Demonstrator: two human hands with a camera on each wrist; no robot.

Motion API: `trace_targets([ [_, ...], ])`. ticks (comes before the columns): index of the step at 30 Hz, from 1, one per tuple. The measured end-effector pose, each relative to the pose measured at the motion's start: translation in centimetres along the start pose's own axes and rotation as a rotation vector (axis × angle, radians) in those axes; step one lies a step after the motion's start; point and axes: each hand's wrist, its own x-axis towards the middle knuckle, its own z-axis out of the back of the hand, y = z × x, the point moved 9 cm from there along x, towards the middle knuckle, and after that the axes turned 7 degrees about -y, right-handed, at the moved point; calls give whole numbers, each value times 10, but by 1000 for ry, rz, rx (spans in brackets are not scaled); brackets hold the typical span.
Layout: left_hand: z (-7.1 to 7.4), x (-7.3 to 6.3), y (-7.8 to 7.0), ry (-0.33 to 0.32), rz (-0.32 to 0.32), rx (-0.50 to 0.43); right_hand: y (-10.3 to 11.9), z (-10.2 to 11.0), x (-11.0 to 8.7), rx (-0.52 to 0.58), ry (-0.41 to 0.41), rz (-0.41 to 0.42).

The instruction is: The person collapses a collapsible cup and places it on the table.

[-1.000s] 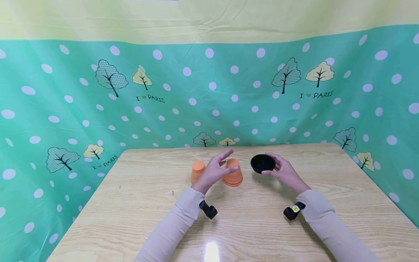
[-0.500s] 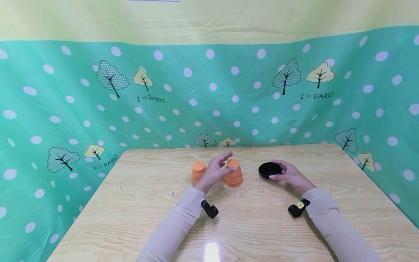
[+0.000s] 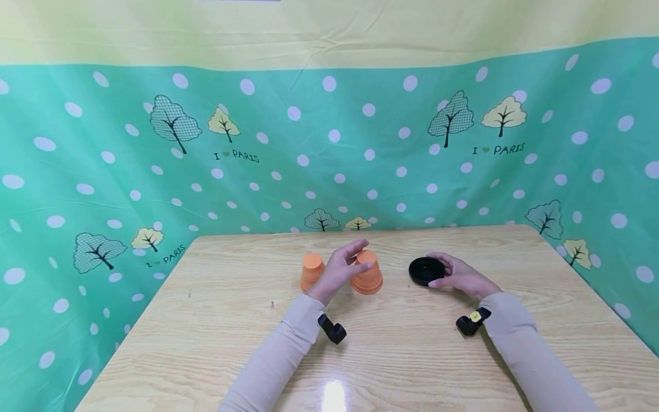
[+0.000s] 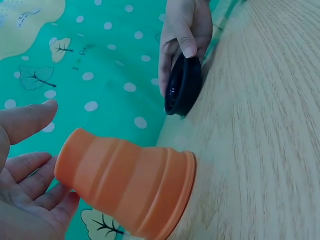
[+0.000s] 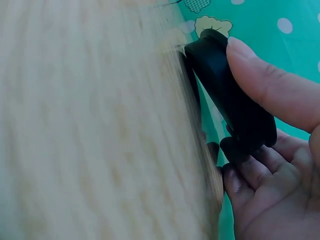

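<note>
My right hand (image 3: 460, 278) pinches a shallow round black dish (image 3: 426, 271) by its right side, hollow side up, low over the table. In the right wrist view the thumb lies along the dish (image 5: 230, 90) and fingertips reach its lower edge. My left hand (image 3: 337, 272) is held around the narrow top of an upside-down orange stepped cup (image 3: 367, 277), thumb and fingers spread. The left wrist view shows the thumb apart from the cup (image 4: 125, 180), with fingers beside its narrow end. A second orange cup (image 3: 311, 269) stands upside down to the left, partly behind the left hand.
All of it stands on a pale wooden table (image 3: 180, 343). A green dotted curtain (image 3: 329, 149) hangs behind and at the sides. Each wrist wears a black camera, such as the left camera (image 3: 333, 330).
My right hand has brought the black dish down and to the right, from above the table to close over it. The left hand has stayed nearly still by the orange cup.
</note>
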Motion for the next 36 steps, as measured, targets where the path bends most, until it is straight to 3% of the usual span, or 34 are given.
trace_targets([
  [11, -4, 2, 1, -20, 10, 8, -5, -1, -4, 22, 7, -18],
  [19, 0, 3, 4, -73, 16, 49, -5, -3, -3, 22, 22, -9],
  [25, 0, 3, 6, -65, 22, 25, -9, -4, -2, 8, 28, -18],
  [33, -4, -11, -20, -41, 8, 64, -6, -4, -4, 0, 37, -4],
  [36, -5, -12, -21, -43, 10, 61, -5, -3, -4, 9, 35, -2],
])
